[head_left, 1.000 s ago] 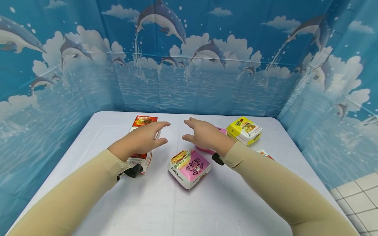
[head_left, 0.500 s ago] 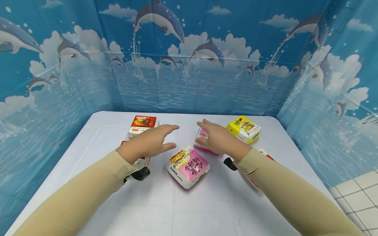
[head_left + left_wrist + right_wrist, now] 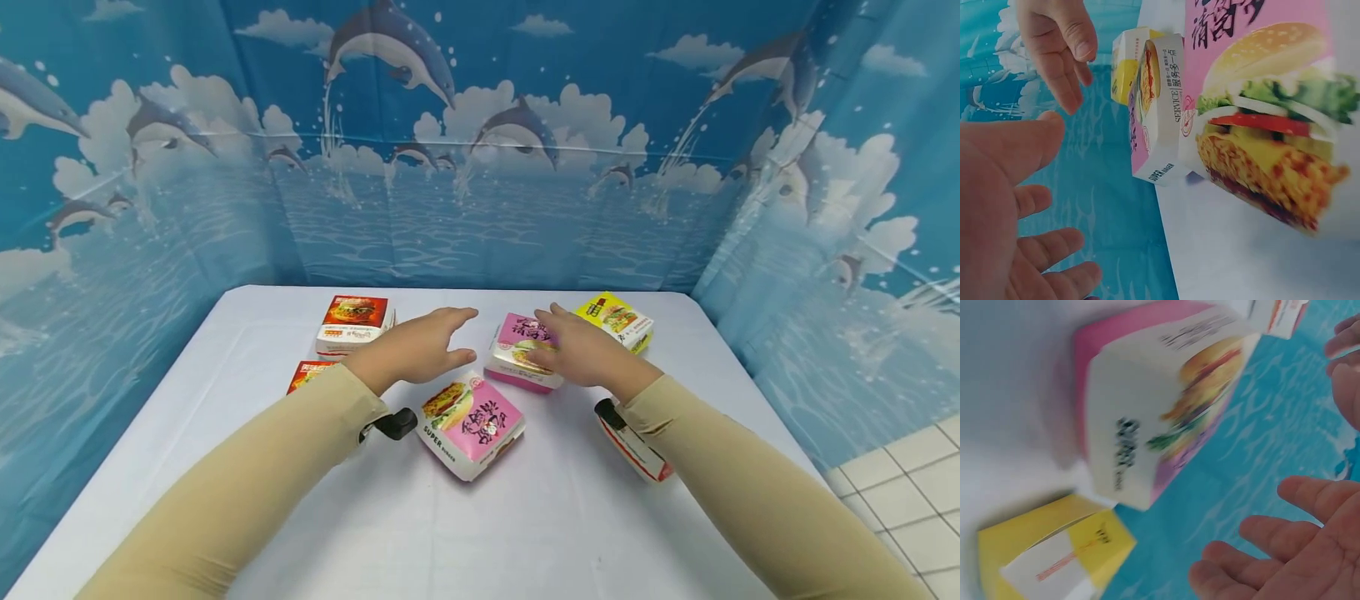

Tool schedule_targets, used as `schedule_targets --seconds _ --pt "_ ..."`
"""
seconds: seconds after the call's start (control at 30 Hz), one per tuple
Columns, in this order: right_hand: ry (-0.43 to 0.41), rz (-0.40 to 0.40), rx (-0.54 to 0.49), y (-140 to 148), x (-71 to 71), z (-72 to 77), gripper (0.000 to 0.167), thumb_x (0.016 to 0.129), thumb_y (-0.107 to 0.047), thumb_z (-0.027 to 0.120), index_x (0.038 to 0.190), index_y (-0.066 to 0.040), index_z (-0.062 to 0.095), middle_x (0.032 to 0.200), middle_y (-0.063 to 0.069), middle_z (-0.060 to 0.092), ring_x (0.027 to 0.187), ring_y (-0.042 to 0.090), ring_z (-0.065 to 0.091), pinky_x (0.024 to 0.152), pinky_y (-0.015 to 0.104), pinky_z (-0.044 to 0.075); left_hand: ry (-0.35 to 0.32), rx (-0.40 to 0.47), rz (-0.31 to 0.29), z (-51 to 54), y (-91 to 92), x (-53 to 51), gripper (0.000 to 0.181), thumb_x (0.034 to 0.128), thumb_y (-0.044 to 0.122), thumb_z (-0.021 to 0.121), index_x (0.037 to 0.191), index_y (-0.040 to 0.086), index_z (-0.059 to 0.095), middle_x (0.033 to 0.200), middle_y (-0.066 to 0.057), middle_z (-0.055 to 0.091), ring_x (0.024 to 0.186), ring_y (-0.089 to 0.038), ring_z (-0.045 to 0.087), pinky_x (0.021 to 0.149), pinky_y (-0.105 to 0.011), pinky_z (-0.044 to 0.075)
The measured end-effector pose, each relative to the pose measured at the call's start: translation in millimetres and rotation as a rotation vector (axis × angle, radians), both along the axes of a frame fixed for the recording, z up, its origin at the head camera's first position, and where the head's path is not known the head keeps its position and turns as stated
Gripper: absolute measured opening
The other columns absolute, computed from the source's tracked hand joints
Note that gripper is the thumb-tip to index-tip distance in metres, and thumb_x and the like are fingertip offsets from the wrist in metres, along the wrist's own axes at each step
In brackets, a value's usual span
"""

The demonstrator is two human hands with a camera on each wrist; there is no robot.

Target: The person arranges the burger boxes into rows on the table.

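Both hands spread above burger boxes, fingers apart.
Right sleeve (image 3: 757, 483) hides part of the red-and-white box (image 3: 639, 454); near pink box (image 3: 471, 429) sits mid-table, cut off in left wrist view. Left sleeve (image 3: 277, 475) covers most of the lower red box (image 3: 306, 372). Left hand (image 3: 416, 346) and right hand (image 3: 588, 346): fingers extended, off the boxes; right overlaps far pink box (image 3: 513, 354), yellow box (image 3: 618, 318) behind.
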State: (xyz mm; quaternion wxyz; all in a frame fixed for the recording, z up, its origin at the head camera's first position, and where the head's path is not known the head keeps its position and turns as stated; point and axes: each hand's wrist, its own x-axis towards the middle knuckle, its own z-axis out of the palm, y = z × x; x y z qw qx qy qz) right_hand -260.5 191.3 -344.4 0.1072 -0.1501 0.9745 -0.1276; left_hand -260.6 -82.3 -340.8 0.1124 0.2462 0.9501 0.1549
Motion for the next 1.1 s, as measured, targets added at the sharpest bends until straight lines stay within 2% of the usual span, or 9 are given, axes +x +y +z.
schedule_targets --seconds 0.23,0.53,0.97,1.1 --pt "-0.023 0.001 -0.007 17.2 -4.5 -6.7 0.089 0.102 -0.048 0.066 0.168 -0.005 0.023 0.174 0.026 0.013 0.16 0.047 0.021 0.126 0.063 0.026 -0.053 0.029 -0.001 -5.9 18.7 -14.5 0.077 0.1057 0.049 0.059 0.169 0.025 0.023 0.174 -0.006 0.029 0.16 -0.026 0.032 0.129 -0.052 0.031" --pt "-0.102 -0.043 -0.002 24.3 -10.9 -14.9 0.094 0.1 -0.053 0.067 0.169 -0.01 0.019 0.176 0.023 0.01 0.161 0.045 0.019 0.127 0.063 0.026 -0.096 0.027 0.005 -15.9 34.8 -29.3 0.076 0.1071 0.048 0.057 0.17 0.025 0.021 0.175 -0.008 0.026 0.161 -0.029 0.029 0.13 -0.054 0.028" --pt "-0.168 -0.109 -0.018 27.5 -11.8 -19.2 0.099 0.097 -0.055 0.07 0.17 -0.014 0.018 0.177 0.02 0.012 0.162 0.043 0.017 0.127 0.064 0.025 -0.139 0.024 0.027 -27.0 50.4 -37.2 0.076 0.1061 0.049 0.058 0.17 0.028 0.021 0.174 -0.008 0.028 0.161 -0.03 0.027 0.13 -0.054 0.026" --pt "-0.202 -0.142 -0.034 28.1 -11.0 -20.8 0.098 0.097 -0.056 0.07 0.17 -0.016 0.019 0.176 0.018 0.016 0.161 0.042 0.023 0.126 0.063 0.028 -0.161 0.044 0.036 -30.3 54.1 -38.4 0.077 0.1056 0.048 0.059 0.17 0.028 0.022 0.174 -0.007 0.029 0.162 -0.03 0.027 0.13 -0.054 0.025"
